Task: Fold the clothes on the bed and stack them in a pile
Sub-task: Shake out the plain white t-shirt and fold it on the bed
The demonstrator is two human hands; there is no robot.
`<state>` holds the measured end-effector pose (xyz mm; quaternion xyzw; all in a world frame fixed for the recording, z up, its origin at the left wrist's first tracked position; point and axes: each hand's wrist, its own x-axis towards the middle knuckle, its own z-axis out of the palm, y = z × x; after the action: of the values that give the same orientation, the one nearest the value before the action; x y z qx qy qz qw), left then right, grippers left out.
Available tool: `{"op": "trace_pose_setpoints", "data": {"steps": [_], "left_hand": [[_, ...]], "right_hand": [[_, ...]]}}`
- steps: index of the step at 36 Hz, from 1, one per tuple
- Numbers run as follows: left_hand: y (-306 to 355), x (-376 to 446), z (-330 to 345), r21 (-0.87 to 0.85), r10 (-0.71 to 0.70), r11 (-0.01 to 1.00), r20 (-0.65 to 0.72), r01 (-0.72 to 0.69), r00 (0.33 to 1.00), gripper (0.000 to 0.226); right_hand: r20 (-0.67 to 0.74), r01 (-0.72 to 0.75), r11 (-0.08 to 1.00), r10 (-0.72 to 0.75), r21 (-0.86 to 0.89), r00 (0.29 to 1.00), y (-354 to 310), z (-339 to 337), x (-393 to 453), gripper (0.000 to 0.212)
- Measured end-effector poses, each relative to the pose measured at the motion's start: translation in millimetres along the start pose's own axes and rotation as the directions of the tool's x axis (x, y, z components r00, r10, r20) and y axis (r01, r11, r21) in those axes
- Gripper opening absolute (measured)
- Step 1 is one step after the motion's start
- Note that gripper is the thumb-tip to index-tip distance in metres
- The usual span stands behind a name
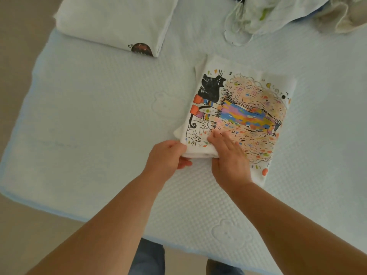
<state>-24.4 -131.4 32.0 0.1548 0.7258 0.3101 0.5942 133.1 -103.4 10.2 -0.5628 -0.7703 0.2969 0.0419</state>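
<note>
I see the folded white T-shirt with the colourful cat print (241, 114) lying flat on the pale blue quilted bed (95, 116), and I place everything else from that shirt. My left hand (166, 156) is at the shirt's near left corner, fingers curled round the stacked edge of the folds; the fingertips go under the cloth, so I cannot see how deep they reach. My right hand (228, 155) lies just beside it on top of the shirt, palm down, fingers straight and relaxed, pressing on the near part of the print and covering some of it.

Beyond the shirt and to its left, well apart, sits a second folded white garment with a dark round print at one corner (117, 22); its far edge is cut off by the top of the view, and only part of the print shows. Beyond the shirt and to its right lies a crumpled heap of pale unfolded clothes with loose cords (288, 14), also cut off at the top; I cannot tell how many pieces are in it. On the near side of the shirt, past the bed's edge, a bit of blue denim trouser legs (149, 257) shows between my forearms.
</note>
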Motion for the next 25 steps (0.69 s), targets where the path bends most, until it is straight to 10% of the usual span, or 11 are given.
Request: {"op": "trace_pose_setpoints", "data": {"steps": [4,9,14,21,25], "left_hand": [[22.1,-11.3,-32.3,-0.270,0.023,0.962,0.180,0.027,0.983,0.029],[46.0,-17.4,-66.0,-0.207,-0.039,0.977,0.081,0.055,0.996,0.024],[71.1,-9.0,-99.4,-0.206,-0.054,0.976,0.086,0.071,0.995,0.047],[71.1,4.1,-124.7,-0.344,-0.082,0.912,0.379,0.222,0.922,0.051],[40.2,32.8,-118.6,-0.242,-0.264,0.924,0.159,0.297,0.951,0.033]], "right_hand": [[-0.054,-0.056,0.976,0.069,0.211,0.996,-28.9,-49.1,7.8,0.044],[-0.003,-0.146,0.858,0.170,0.493,0.985,-74.3,-135.3,19.9,0.032],[0.167,-0.248,0.358,0.244,0.900,0.955,-105.4,-204.5,15.6,0.036],[0.433,-0.509,0.203,0.326,0.836,0.841,-68.3,-187.7,40.6,0.028],[0.515,-0.678,0.220,0.501,0.701,0.696,-19.2,-119.8,60.7,0.014]]}}
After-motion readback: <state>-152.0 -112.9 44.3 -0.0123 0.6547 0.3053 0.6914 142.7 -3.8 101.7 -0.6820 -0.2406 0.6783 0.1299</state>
